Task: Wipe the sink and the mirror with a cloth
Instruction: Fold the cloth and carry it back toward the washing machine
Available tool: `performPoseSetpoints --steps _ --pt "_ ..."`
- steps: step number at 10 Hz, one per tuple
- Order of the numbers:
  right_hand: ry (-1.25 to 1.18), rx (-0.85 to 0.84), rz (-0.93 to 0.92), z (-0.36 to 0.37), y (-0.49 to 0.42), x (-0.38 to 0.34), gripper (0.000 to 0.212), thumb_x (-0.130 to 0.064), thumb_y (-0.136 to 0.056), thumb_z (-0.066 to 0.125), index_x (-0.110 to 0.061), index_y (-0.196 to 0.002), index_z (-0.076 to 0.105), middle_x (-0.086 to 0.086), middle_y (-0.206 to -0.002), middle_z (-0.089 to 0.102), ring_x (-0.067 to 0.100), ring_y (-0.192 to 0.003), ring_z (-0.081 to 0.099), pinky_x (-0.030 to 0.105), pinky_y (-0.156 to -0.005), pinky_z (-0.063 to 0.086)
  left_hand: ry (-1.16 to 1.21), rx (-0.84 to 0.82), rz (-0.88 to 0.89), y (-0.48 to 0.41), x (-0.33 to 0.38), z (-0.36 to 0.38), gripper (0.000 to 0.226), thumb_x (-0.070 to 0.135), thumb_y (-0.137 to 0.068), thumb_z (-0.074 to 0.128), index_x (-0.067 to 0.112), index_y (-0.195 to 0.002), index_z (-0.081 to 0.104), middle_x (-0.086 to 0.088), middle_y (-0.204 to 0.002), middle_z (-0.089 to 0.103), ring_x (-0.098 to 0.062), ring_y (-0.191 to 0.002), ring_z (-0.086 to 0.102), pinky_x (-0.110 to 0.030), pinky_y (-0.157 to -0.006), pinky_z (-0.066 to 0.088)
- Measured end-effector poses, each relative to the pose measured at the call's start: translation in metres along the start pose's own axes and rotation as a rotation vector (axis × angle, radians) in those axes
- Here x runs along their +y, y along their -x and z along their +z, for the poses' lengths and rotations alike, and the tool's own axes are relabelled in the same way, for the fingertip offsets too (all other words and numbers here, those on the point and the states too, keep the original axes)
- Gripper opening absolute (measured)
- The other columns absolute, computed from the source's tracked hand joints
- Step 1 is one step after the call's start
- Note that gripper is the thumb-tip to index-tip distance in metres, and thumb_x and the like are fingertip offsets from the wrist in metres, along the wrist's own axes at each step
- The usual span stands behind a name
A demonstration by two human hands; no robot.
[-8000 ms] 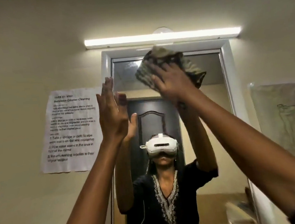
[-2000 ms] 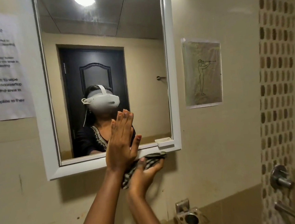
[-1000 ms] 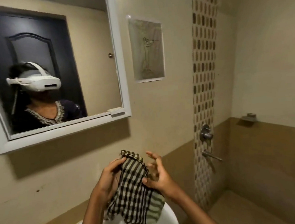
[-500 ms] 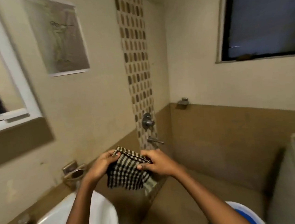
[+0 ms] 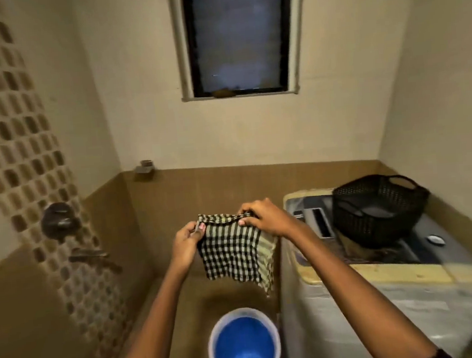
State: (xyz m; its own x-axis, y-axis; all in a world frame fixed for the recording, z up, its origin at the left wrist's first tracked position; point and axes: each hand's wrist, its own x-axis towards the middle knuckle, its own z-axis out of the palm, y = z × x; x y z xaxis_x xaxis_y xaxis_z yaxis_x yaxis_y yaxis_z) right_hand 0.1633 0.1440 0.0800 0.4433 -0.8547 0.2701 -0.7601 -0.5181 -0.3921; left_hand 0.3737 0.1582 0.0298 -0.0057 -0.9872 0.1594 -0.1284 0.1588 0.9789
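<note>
A person holds a checked cloth (image 5: 237,253) stretched above a blue bucket (image 5: 244,345).
Left hand (image 5: 187,241) and right hand (image 5: 264,217) pinch its top corners; wiping seems paused, with sink and mirror out of view, so turning back looks next.

Both hands (image 5: 187,241) (image 5: 264,217) pinch checked cloth (image 5: 235,254) over blue bucket (image 5: 244,345), nr washer (image 5: 395,287).
</note>
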Motion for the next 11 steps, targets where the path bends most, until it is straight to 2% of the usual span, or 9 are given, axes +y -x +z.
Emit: performPoseSetpoints --steps 1,3,4,5,6,7,9,10,11 --pt "0.047 0.027 0.123 -0.047 0.029 0.059 0.023 -0.024 -0.092 0.056 -0.006 -0.104 0.064 0.013 -0.103 0.069 0.025 -0.095 0.062 0.037 -0.081 0.047 0.067 -0.087 0.028 -0.031 0.011 0.081 0.024 0.002 -0.092 0.048 0.015 -0.078 0.061 -0.001 -0.08 0.061 -0.012 -0.077 0.054 -0.029 -0.075 0.042" --pt "0.032 0.187 0.363 -0.118 0.105 0.167 0.019 -0.025 -0.092 0.057 -0.01 -0.082 0.063 -0.006 -0.072 0.061 0.005 -0.067 0.054 0.026 -0.061 0.036 0.046 -0.317 0.051 -0.075 0.033 0.238 0.024 0.007 -0.093 0.048 0.019 -0.075 0.059 0.004 -0.078 0.061 -0.011 -0.077 0.055 -0.024 -0.069 0.042" --pt "0.016 0.239 0.467 -0.129 0.122 0.215 0.024 -0.028 -0.09 0.058 -0.005 -0.086 0.064 0.007 -0.08 0.064 0.017 -0.075 0.057 0.03 -0.065 0.037 -0.008 -0.352 0.02 -0.101 0.034 0.294 0.021 0.015 -0.093 0.05 0.022 -0.077 0.061 0.004 -0.083 0.064 -0.017 -0.087 0.059 -0.033 -0.081 0.048" --pt "-0.051 0.282 0.528 -0.129 0.125 0.248 0.021 -0.025 -0.09 0.058 -0.01 -0.103 0.065 0.005 -0.098 0.067 0.015 -0.089 0.059 0.029 -0.077 0.044 -0.076 -0.374 0.018 -0.129 0.027 0.333 0.017 0.022 -0.094 0.05 0.018 -0.087 0.065 -0.004 -0.095 0.068 -0.023 -0.095 0.062 -0.04 -0.092 0.049" --pt "-0.074 0.319 0.557 -0.12 0.122 0.276 0.018 -0.02 -0.092 0.057 -0.011 -0.106 0.063 0.004 -0.101 0.067 0.015 -0.09 0.061 0.03 -0.079 0.047 -0.199 -0.357 0.034 -0.159 0.011 0.363 0.025 0.027 -0.093 0.052 0.005 -0.09 0.065 -0.018 -0.097 0.068 -0.033 -0.096 0.062 -0.038 -0.083 0.047" --pt "-0.04 0.324 0.629 -0.114 0.115 0.305 0.017 -0.022 -0.093 0.054 -0.01 -0.101 0.063 0.004 -0.094 0.067 0.016 -0.087 0.061 0.029 -0.075 0.046 -0.269 -0.353 0.025 -0.183 0.004 0.39 0.024 0.026 -0.091 0.056 0.007 -0.075 0.056 -0.018 -0.087 0.064 -0.034 -0.094 0.061 -0.033 -0.073 0.041" --pt "0.05 0.434 0.757 -0.1 0.094 0.35 0.013 -0.023 -0.093 0.053 -0.012 -0.095 0.06 0.007 -0.083 0.065 0.013 -0.069 0.056 0.03 -0.063 0.043 -0.326 -0.389 0.01 -0.215 -0.002 0.411 0.029 0.022 -0.093 0.052 0.002 -0.114 0.05 -0.022 -0.115 0.062 -0.028 -0.094 0.056 -0.028 -0.074 0.039" --pt "0.137 0.302 0.88 -0.085 0.089 0.366 0.011 -0.021 -0.091 0.051 -0.015 -0.098 0.059 0.011 -0.098 0.067 0.027 -0.09 0.062 0.038 -0.083 0.049 -0.468 -0.476 0.099 -0.223 -0.018 0.405 0.043 0.028 -0.092 0.055 0.008 -0.127 0.043 -0.016 -0.132 0.052 -0.029 -0.117 0.05 -0.038 -0.097 0.041" --pt "0.271 0.243 0.898 -0.076 0.077 0.355 0.016 -0.014 -0.09 0.045 -0.018 -0.099 0.058 0.009 -0.105 0.067 0.029 -0.101 0.059 0.042 -0.092 0.038 -0.653 -0.491 0.285 -0.218 -0.025 0.388 0.056 0.037 -0.093 0.048 0.013 -0.14 0.031 -0.009 -0.149 0.034 -0.027 -0.138 0.031 -0.048 -0.113 0.023"
